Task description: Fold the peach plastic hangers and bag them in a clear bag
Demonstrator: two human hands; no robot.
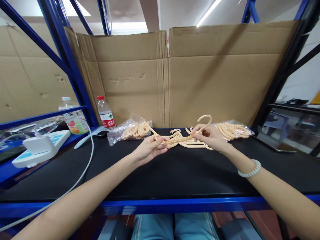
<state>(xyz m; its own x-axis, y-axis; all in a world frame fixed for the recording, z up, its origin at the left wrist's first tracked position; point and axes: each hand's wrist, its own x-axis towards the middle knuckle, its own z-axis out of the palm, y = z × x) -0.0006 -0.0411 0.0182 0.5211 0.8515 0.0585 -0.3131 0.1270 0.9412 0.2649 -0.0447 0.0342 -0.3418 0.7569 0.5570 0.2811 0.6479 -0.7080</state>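
Between my hands, raised over the black tabletop [160,180], is a cream clothes hanger [180,139]. My left hand [151,147] pinches one end of it, thumb on top. Nearer the hook, my right hand [208,137] grips the other part, and the curved hook stands up above its fingers. More cream hangers [193,144] lie on the table just behind, partly hidden by the held one and my hands. A clear bag of hangers [136,130] sits beyond my left hand. Another bag of hangers [232,130] rests beyond my right hand.
A red-capped water bottle [106,113] stands at the back left, by a blue post. Further left are a juice bottle [75,116] and a white power strip [42,150]. Its white cable [92,150] crosses the table's left side. Cardboard sheets [220,76] wall off the back.
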